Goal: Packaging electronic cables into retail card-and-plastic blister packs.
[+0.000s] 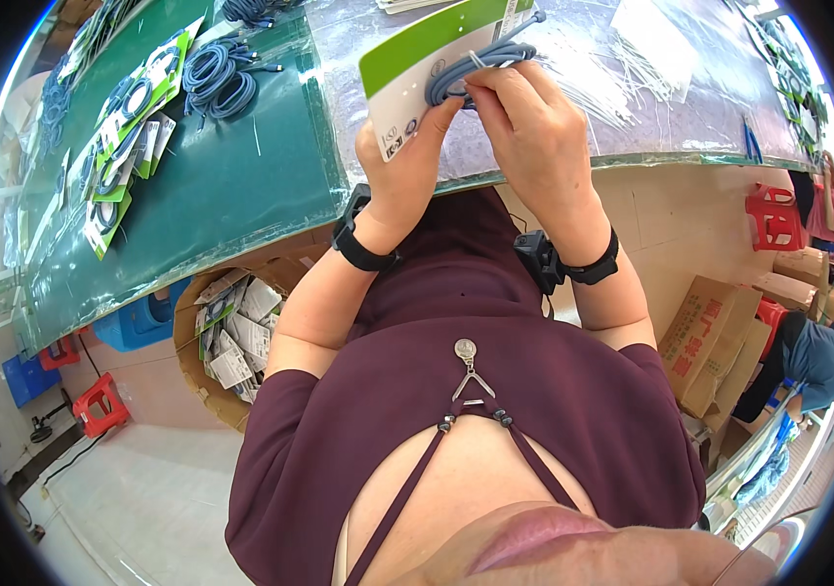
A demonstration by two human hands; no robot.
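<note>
Over the table's near edge I hold a green and white packaging card (397, 70) tilted up. A coiled blue-grey cable (449, 82) lies against its face, one plug end sticking out at the upper right. My left hand (405, 171) is closed on the card's lower edge, its thumb pressed against the coil. The fingers of my right hand (539, 122) pinch the coil at its right side. A white tie (476, 61) shows at the coil near these fingers; its far end is hidden. Beyond my right hand lie many loose white ties (588, 86).
Several carded cables (129, 122) lie on the green table mat (271, 166) at left, beside loose coiled cables (219, 80). Below the edge stands a carton (186, 337) of cards. At right are a red stool (773, 217), cardboard boxes (705, 337) and a bent-over person (813, 361).
</note>
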